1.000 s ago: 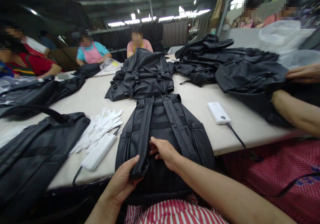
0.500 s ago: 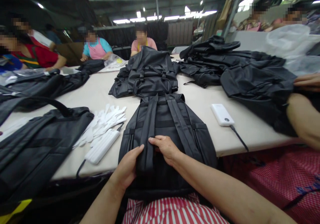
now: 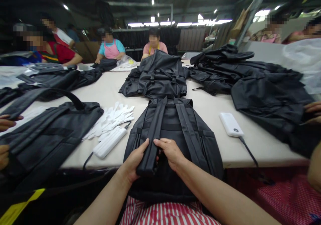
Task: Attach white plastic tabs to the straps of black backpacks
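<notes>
Left hand and right hand grip padded shoulder strap from both sides, fingers closed around it; black backpack lies straps-up over table edge (strap stays easy to reach).

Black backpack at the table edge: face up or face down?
Face down: the backpack shows its back panel uppermost, with the shoulder straps on top, one gripped between the left hand and right hand.

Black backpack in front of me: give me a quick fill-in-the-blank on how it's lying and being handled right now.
Both the left hand and the right hand are on one ____ of the black backpack.
The backpack lies on the table with its ____ panel facing up.
White gloves lie to the ____ of the backpack.

Missing words: shoulder strap; back; left.
</notes>
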